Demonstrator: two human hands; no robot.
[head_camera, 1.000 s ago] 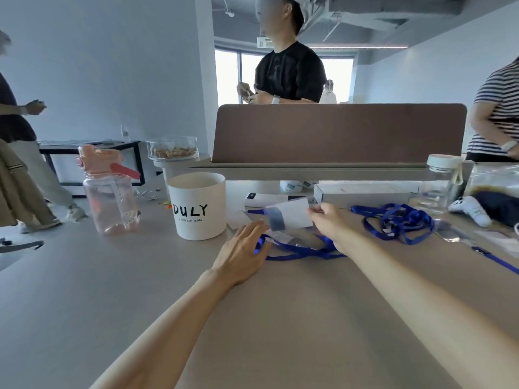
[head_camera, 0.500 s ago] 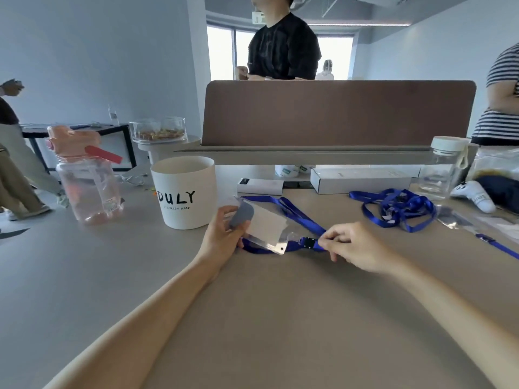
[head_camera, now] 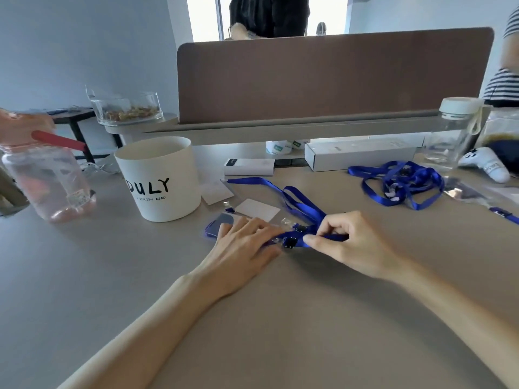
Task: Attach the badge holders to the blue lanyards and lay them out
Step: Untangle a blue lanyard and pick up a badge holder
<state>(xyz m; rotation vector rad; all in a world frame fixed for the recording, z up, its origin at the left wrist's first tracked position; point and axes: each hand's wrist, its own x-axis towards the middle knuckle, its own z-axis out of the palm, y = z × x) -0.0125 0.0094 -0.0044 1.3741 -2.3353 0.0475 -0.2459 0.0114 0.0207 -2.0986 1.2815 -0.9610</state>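
I am pressing my left hand flat, fingers spread and together on nothing, over a clear badge holder that is lying on the grey counter, its blue-tinted end poking out at about ten o'clock from my knuckles. My right hand is pinching a blue lanyard near its black clip, thumb and forefinger clamped together on the strap just at three o'clock of the left fingertips. The strap is running away from my grip toward eleven o'clock, looping up toward a small white box. A white card is lying just beyond my left hand at twelve o'clock, and another pale card is sitting near the white cup lettered "DULY", which is standing at ten o'clock. A tangled pile of blue lanyards is resting well apart at two o'clock, beside a clear bottle with a white lid. A pink water jug is standing at the far nine o'clock edge, and a brown divider panel is rising across the back of the counter.
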